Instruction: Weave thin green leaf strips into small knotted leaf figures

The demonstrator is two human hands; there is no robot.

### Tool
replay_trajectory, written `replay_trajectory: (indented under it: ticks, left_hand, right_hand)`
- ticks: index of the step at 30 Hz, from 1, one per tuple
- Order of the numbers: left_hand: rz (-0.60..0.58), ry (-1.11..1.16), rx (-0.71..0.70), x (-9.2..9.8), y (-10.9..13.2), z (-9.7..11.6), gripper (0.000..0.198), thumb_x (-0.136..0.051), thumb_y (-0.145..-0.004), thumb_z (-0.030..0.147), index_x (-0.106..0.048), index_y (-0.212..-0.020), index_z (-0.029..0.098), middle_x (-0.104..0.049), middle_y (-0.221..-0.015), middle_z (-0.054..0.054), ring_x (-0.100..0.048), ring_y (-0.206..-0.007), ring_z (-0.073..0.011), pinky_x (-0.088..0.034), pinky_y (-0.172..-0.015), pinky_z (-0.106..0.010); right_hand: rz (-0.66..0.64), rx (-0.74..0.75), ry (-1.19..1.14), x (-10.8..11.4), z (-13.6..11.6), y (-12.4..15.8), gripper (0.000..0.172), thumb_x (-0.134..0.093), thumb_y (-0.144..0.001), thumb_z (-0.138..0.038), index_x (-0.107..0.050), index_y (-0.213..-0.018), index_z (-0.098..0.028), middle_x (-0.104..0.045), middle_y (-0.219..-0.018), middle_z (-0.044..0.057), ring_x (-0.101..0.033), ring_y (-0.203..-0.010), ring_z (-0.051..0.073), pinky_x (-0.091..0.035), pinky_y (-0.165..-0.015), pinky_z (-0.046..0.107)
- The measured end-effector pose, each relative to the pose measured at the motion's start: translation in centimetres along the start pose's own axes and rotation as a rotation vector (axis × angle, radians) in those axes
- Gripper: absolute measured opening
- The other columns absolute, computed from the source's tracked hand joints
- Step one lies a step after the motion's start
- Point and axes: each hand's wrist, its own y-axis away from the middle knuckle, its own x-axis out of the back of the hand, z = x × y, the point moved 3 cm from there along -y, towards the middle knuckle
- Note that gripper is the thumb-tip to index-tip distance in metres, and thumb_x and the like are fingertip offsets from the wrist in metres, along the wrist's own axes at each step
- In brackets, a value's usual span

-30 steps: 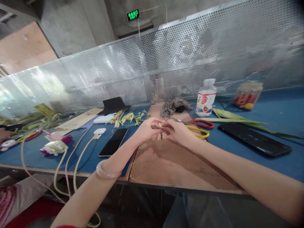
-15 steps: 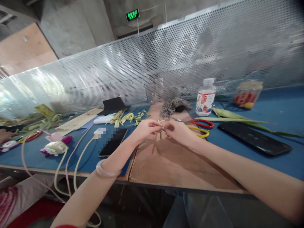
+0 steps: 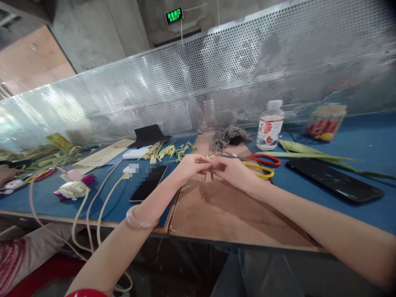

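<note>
Together, the fingertips of the left hand (image 3: 194,167) and right hand (image 3: 232,171) pinch one small pale-and-green piece (image 3: 212,177) over the bare wooden panel (image 3: 210,214), back from the bench's front edge. Half a second on, that pinch has barely moved, and more of the red sleeve (image 3: 86,293) shows. One pair of scissors (image 3: 251,158), its handles red and yellow, lies partly behind the right hand; one bundle of gray yarn (image 3: 219,141) sits nearer the back edge. On the blue bench (image 3: 119,206), two phones flank the panel: a left phone (image 3: 148,183) and a right phone (image 3: 334,180). One bottle (image 3: 269,132) stands toward the back edge, before a perforated metal screen (image 3: 173,86); one lit exit sign (image 3: 174,15) hangs above.
</note>
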Motion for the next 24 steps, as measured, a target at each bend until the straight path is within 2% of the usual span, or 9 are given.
replay_trajectory:
  ticks: [7, 12, 16, 21, 24]
  left_hand:
    - [-0.018, 0.020, 0.031, 0.0, -0.1, -0.3, 0.022, -0.071, -0.069, 0.029, -0.068, -0.084, 0.013, -0.070, -0.080, -0.007, -0.061, -0.062, -0.0096, -0.050, -0.061, -0.022]
    - [-0.034, 0.027, 0.029, -0.1, 0.0, -0.2, 0.021, -0.070, -0.070, 0.028, -0.069, -0.085, 0.013, -0.070, -0.082, -0.008, -0.061, -0.063, -0.0095, -0.050, -0.060, -0.022]
    - [-0.030, 0.001, 0.028, -0.2, 0.2, 0.2, 0.019, -0.070, -0.070, 0.025, -0.068, -0.084, 0.012, -0.070, -0.079, -0.008, -0.061, -0.060, -0.0090, -0.050, -0.058, -0.022]
    - [-0.066, 0.022, 0.002, -0.2, 0.0, -0.1, 0.020, -0.070, -0.070, 0.027, -0.068, -0.085, 0.013, -0.070, -0.080, -0.008, -0.061, -0.061, -0.0093, -0.050, -0.059, -0.022]
    - [-0.083, 0.024, -0.004, -0.1, 0.0, -0.2, 0.019, -0.069, -0.071, 0.026, -0.068, -0.084, 0.013, -0.070, -0.081, -0.008, -0.062, -0.061, -0.0099, -0.051, -0.059, -0.022]
  right_hand:
    - [0.002, -0.010, 0.095, 0.3, -0.8, 0.2, 0.015, -0.050, -0.076, -0.014, -0.065, -0.078, -0.016, -0.064, -0.073, 0.004, -0.053, -0.067, 0.013, -0.040, -0.062, 0.024]
    - [-0.014, -0.033, 0.112, 0.2, -0.9, 0.1, 0.010, -0.051, -0.075, -0.015, -0.062, -0.073, -0.016, -0.063, -0.072, 0.003, -0.052, -0.065, 0.012, -0.040, -0.061, 0.023]
    - [-0.013, -0.086, 0.035, 0.0, -0.1, 0.1, 0.007, -0.056, -0.074, -0.019, -0.062, -0.073, -0.015, -0.063, -0.071, 0.002, -0.053, -0.064, 0.012, -0.040, -0.059, 0.023]
    - [-0.046, -0.147, -0.113, -0.2, 0.7, 0.0, 0.016, -0.057, -0.076, -0.029, -0.062, -0.078, -0.014, -0.062, -0.071, 0.003, -0.051, -0.060, 0.011, -0.039, -0.055, 0.023]
    - [-0.073, -0.147, -0.109, -0.2, 0.6, 0.0, 0.015, -0.055, -0.077, -0.028, -0.060, -0.078, -0.014, -0.062, -0.071, 0.002, -0.051, -0.060, 0.010, -0.038, -0.055, 0.022]
